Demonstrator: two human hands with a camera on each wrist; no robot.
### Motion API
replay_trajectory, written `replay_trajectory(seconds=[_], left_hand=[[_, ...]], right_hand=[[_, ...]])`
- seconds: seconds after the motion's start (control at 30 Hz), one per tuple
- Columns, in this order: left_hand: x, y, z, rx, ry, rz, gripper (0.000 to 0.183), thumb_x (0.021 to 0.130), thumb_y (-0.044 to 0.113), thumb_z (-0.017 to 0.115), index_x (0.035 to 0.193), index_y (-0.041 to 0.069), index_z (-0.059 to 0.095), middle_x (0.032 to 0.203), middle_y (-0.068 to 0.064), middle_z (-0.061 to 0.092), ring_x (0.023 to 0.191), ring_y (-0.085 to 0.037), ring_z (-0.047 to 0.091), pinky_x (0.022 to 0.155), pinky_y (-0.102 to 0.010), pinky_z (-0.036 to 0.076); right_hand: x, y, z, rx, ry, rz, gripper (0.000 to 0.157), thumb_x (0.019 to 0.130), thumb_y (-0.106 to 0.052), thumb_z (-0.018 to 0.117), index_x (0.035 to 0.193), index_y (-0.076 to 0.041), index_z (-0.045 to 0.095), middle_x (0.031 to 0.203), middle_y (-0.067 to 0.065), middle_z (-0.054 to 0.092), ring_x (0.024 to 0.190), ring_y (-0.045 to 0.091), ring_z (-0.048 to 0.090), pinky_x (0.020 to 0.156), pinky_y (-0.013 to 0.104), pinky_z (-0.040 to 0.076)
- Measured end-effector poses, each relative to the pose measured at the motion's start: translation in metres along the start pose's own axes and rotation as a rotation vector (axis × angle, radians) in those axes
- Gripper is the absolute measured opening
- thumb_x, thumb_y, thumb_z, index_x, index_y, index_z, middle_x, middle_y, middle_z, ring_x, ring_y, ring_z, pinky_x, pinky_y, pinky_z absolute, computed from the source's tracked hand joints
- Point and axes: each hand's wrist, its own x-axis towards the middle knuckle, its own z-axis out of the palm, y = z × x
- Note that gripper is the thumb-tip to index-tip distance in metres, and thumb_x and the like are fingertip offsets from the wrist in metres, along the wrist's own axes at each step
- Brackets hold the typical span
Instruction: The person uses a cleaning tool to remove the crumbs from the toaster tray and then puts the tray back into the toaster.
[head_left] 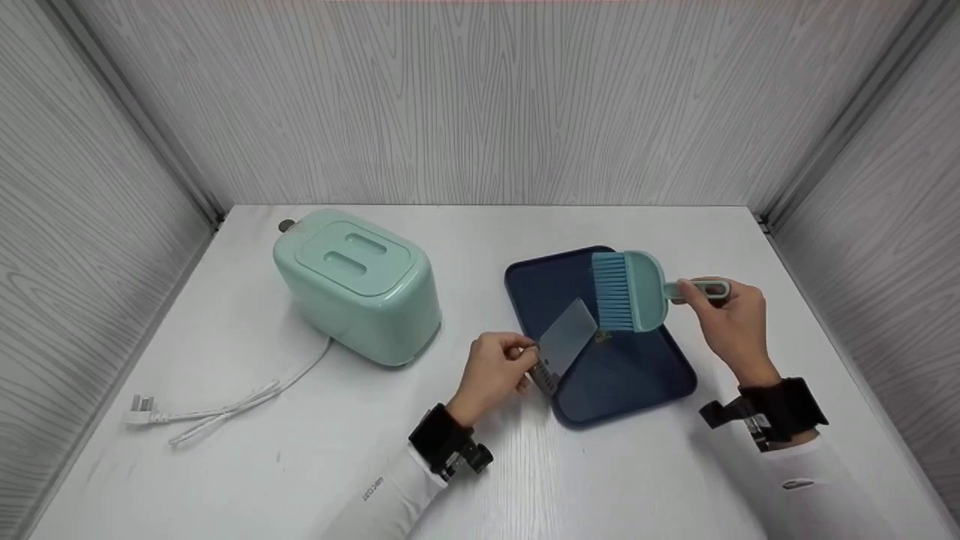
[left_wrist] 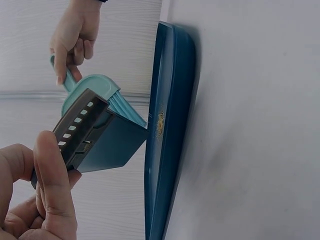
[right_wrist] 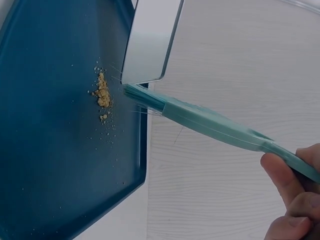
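Right hand (head_left: 731,328), brush (head_left: 646,292) in grip

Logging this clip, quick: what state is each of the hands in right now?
Left hand: closed, pinching the flat plate by its dark slotted edge.
Right hand: closed, holding the teal brush by its handle.

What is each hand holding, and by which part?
The left hand pinches a thin grey rectangular plate by its dark slotted end; the right hand grips a mint-green brush with blue bristles by its looped handle.
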Motion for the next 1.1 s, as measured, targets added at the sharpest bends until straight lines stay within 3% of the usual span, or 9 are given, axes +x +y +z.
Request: replay_trajectory(seconds=[0.1,0.3,0.5,0.67,1.1], left_hand=[[0.0,-0.001,0.0,-0.004,0.005,-0.001,0.018,0.094,0.001,0.065,0.106,-0.007,0.077,0.07,-0.007,0.069,0.045,-0.009,0.06,0.047,-0.026,0.057],[0.001,-0.001,0.0,-0.007,0.003,-0.009,0.019,0.095,0.001,0.065,0.108,-0.007,0.076,0.068,-0.005,0.068,0.045,-0.009,0.06,0.048,-0.026,0.057],[0.001,-0.001,-0.001,0.027,-0.006,-0.001,0.019,0.096,0.002,0.064,0.109,-0.006,0.076,0.066,-0.004,0.068,0.045,-0.008,0.06,0.048,-0.027,0.058],[0.0,0.0,-0.001,0.024,-0.007,-0.005,0.019,0.096,0.001,0.064,0.108,-0.007,0.076,0.065,-0.002,0.066,0.045,-0.008,0.06,0.048,-0.027,0.057],[0.0,-0.001,0.0,0.022,-0.007,-0.01,0.017,0.096,0.002,0.065,0.106,-0.006,0.076,0.063,-0.001,0.063,0.045,-0.009,0.06,0.048,-0.031,0.059]], right_hand=[[0.003,0.011,0.0,0.027,0.006,0.038,0.017,0.098,-0.006,0.07,0.101,0.008,0.078,0.086,0.022,0.076,0.069,-0.001,0.065,0.071,0.012,0.047],[0.005,0.021,-0.003,0.191,-0.022,0.144,0.027,0.099,-0.017,0.072,0.103,0.008,0.078,0.081,0.005,0.079,0.051,0.008,0.032,0.054,0.028,0.024],[0.003,0.016,-0.001,0.389,-0.088,0.215,0.037,0.097,-0.02,0.074,0.102,0.016,0.074,0.075,0.003,0.077,0.04,0.009,0.023,0.045,0.034,0.011],[-0.001,0.015,0.007,0.44,-0.151,0.23,0.038,0.098,-0.021,0.073,0.1,0.017,0.073,0.067,0.003,0.073,0.043,0.014,0.016,0.048,0.037,0.008],[-0.007,0.015,0.02,0.473,-0.291,0.294,0.043,0.1,-0.026,0.071,0.1,0.017,0.073,0.067,0.003,0.072,0.048,0.016,0.012,0.05,0.037,0.009]])
